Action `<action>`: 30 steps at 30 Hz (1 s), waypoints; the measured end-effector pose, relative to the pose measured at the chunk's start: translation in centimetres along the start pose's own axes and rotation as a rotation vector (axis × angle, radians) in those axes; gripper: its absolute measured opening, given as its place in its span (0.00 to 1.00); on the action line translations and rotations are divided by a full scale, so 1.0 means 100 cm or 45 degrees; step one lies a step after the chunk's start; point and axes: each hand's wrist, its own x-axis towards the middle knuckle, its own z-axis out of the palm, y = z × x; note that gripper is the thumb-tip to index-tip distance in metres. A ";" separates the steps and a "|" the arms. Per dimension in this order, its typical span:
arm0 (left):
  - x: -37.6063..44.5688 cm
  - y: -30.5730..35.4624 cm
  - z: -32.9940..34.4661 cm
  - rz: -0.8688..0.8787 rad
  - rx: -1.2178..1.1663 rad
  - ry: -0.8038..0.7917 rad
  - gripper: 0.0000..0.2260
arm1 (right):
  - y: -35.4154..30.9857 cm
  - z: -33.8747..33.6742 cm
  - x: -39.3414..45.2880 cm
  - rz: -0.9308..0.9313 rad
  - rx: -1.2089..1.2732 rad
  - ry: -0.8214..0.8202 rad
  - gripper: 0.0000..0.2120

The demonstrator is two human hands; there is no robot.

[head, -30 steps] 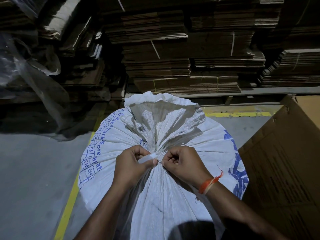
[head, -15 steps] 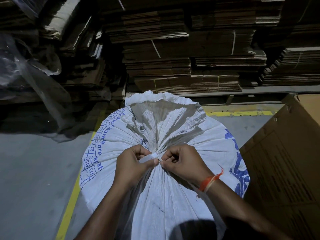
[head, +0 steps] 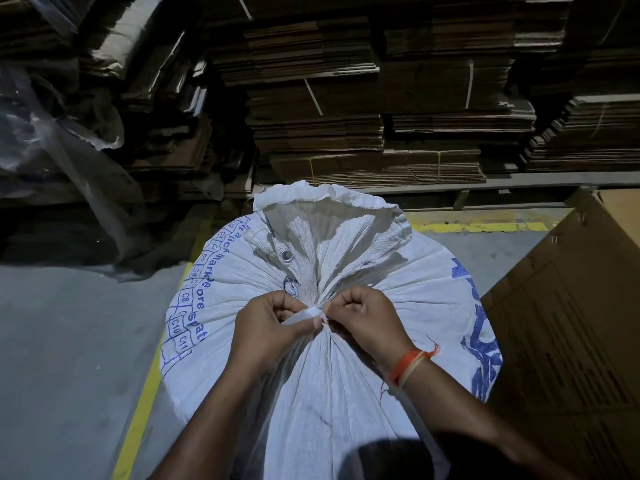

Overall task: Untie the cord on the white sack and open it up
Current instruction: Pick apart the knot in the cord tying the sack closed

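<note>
**Both hands pinching the cord at the sack's neck**

The sack (head: 329, 375) stands at centre frame on the floor (head: 69, 341), its neck gathered and tied. The left hand (head: 266, 327) pinches the white cord (head: 306, 313) at the knot; the right hand (head: 367, 320), at 3 o'clock of the knot, is curled with fingertips pinching there too. A box (head: 571, 323) sits at 3 o'clock, touching the sack.
</note>
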 end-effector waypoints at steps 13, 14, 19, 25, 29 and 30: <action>0.007 -0.003 0.001 -0.240 -0.356 -0.019 0.10 | 0.005 0.014 -0.005 0.082 0.019 0.120 0.28; 0.006 -0.002 0.002 -0.231 -0.366 0.006 0.08 | 0.006 0.015 -0.004 0.090 0.022 0.155 0.28; 0.006 -0.005 0.008 -0.073 -0.201 0.120 0.03 | 0.010 0.018 0.002 0.156 0.089 0.192 0.27; 0.007 -0.009 0.014 -0.032 -0.164 0.047 0.03 | 0.007 0.017 0.008 0.266 0.203 0.145 0.12; 0.005 -0.007 0.015 -0.058 -0.166 -0.028 0.04 | 0.009 0.017 0.012 0.351 0.220 0.136 0.10; 0.005 -0.006 0.015 -0.077 -0.197 -0.041 0.04 | 0.007 0.015 0.012 0.368 0.239 0.127 0.09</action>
